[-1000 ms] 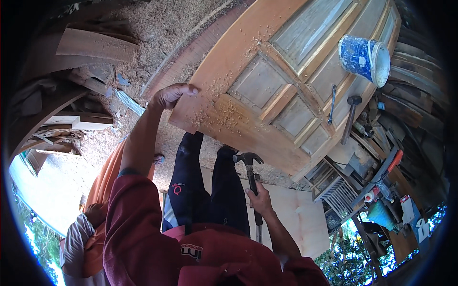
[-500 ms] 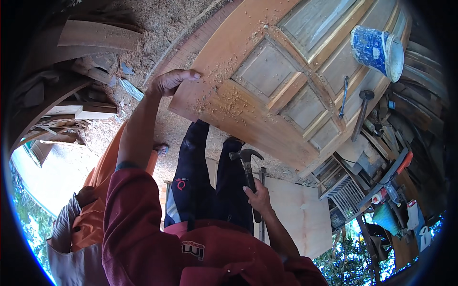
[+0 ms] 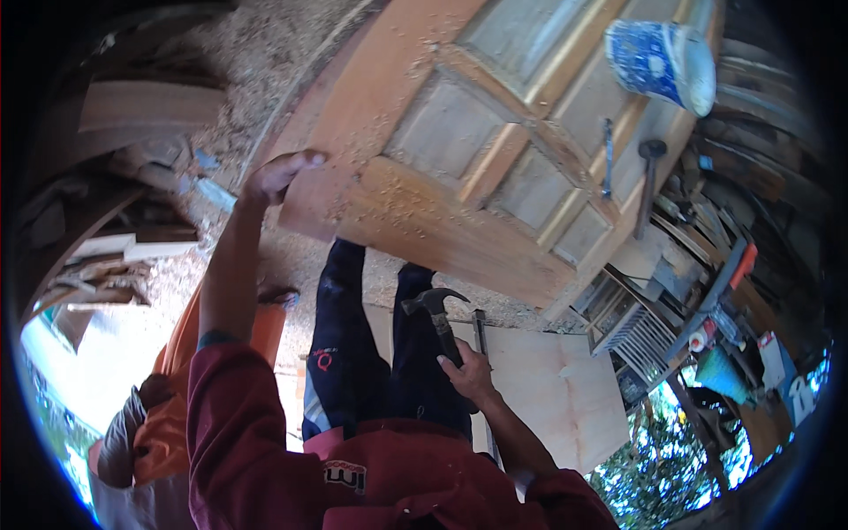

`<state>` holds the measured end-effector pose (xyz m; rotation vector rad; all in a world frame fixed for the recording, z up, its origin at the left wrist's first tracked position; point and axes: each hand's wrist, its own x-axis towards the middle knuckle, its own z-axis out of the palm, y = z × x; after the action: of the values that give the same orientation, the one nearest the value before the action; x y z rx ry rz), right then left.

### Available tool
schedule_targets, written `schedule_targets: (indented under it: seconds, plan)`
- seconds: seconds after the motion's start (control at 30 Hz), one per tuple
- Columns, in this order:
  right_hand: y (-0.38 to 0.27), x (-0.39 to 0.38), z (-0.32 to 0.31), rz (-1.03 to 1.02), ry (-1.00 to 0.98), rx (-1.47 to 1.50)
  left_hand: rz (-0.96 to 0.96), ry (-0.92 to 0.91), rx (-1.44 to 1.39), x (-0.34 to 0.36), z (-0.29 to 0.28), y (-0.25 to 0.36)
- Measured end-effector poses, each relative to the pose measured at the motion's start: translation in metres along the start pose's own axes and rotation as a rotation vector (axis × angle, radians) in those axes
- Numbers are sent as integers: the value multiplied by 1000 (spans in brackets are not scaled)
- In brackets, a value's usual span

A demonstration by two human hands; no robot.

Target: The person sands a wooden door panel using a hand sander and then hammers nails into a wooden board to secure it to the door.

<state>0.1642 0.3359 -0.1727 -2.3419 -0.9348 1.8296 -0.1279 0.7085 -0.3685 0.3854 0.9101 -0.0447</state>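
A wooden panel door (image 3: 411, 216) strewn with shavings fills the upper middle, slightly blurred. My left hand (image 3: 276, 177) grips its near left corner, thumb over the edge. Below the door, in front of my dark-trousered legs, my right hand (image 3: 468, 378) is closed round the dark handle of a claw hammer (image 3: 435, 302), its head upward. On the door's right part lie a blue-and-white paint-stained bucket (image 3: 649, 62) on its side, a metal wrench (image 3: 608, 159) and a long-handled tool with a round head (image 3: 650, 177).
A person in orange trousers (image 3: 163, 433) is at my lower left. Offcut boards (image 3: 141, 110) lie on the shaving-covered floor (image 3: 212, 44) at left. At right are a slatted rack (image 3: 636, 353) and cluttered tools and timber (image 3: 724, 274). A pale sheet (image 3: 556, 397) is behind my right arm.
The view has shifted, so the door, bucket and my left hand now sit further left in the picture. My right hand and hammer are slightly lower, still below the door.
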Motion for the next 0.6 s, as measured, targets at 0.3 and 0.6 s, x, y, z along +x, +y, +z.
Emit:
schedule_targets:
  seconds: [0.3, 0.6]
  plan:
    - [5, 103, -139, -471, 328, -525, 85, -26, -1, 50, -32, -39]
    - [-216, 246, -509, -684, 1045, -214, -13, 24, -114, 7, 28, 4]
